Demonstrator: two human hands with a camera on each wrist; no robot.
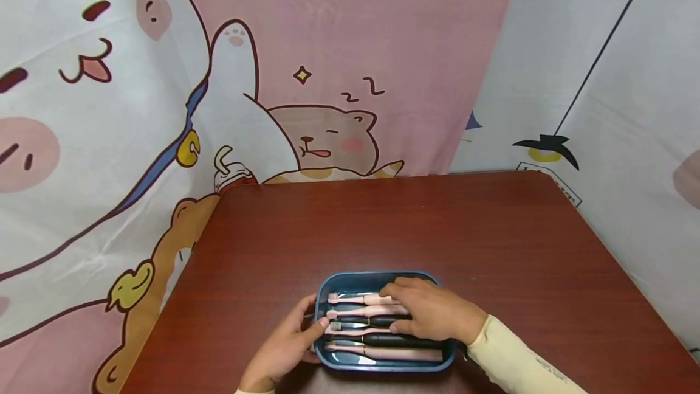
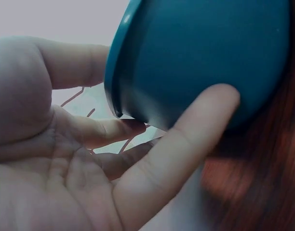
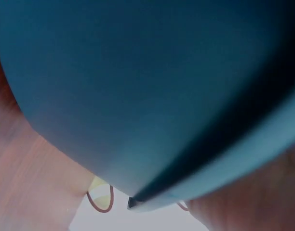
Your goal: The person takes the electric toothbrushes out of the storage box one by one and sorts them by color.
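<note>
A blue plastic bin sits near the table's front edge. Several electric toothbrushes lie side by side in it, their heads to the left: a pink toothbrush nearest me, a black toothbrush beyond it, more pink and black ones behind. My left hand holds the bin's left end, thumb at the rim and fingers against the outer wall, as the left wrist view shows. Over the bin's right half, my right hand lies across the toothbrush handles, thumb and fingers spread apart. The right wrist view shows mostly the bin's outer wall.
The reddish-brown wooden table extends behind and to both sides of the bin. A printed cartoon cloth hangs along the far and left sides, and a pale cloth along the right.
</note>
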